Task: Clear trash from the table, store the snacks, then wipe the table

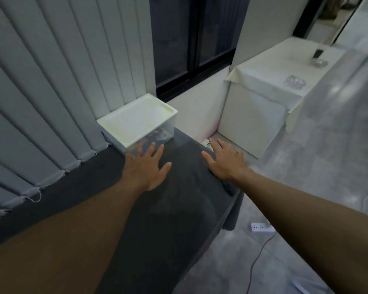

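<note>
A clear plastic storage box [166,132] with a white lid [136,119] stands at the far end of a table under a dark grey cloth [179,198]. Colourful snack packets show dimly through its near wall. My left hand [146,166] is spread flat over the cloth, its fingertips at the box's near wall. My right hand [225,160] is spread open near the table's right edge, holding nothing.
Vertical blinds [51,92] hang along the left. A dark window [191,39] lies ahead. A white cabinet [263,98] on the right carries glass dishes [295,81]. A white power strip [261,227] with a cable lies on the grey floor.
</note>
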A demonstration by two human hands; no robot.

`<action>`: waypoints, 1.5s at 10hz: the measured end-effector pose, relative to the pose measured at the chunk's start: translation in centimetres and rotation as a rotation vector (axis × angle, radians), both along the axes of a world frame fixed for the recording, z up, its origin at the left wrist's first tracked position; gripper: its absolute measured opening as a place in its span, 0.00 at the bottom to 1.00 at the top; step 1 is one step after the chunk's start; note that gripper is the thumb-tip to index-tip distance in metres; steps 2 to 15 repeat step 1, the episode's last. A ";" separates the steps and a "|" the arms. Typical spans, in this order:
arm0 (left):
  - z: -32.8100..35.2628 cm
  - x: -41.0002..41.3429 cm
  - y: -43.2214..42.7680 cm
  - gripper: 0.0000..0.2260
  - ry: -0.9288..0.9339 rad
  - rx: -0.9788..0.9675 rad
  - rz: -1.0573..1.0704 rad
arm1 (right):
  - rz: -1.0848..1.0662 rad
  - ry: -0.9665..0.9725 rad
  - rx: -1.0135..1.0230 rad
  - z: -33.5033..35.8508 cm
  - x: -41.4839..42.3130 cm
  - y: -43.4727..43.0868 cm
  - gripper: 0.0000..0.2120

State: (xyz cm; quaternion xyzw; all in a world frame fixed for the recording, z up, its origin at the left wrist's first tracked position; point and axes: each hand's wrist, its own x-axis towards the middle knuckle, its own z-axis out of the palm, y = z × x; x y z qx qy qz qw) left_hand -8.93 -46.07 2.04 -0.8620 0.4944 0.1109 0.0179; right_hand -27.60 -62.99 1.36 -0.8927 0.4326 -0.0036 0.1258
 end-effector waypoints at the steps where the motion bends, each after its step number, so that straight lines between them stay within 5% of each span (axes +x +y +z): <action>1: 4.2 1.8 1.7 0.32 -0.082 -0.054 0.007 | 0.072 -0.029 -0.020 4.4 2.2 1.8 0.33; 15: 4.2 1.8 1.7 0.32 -0.082 -0.054 0.007 | 0.072 -0.029 -0.020 4.4 2.2 1.8 0.33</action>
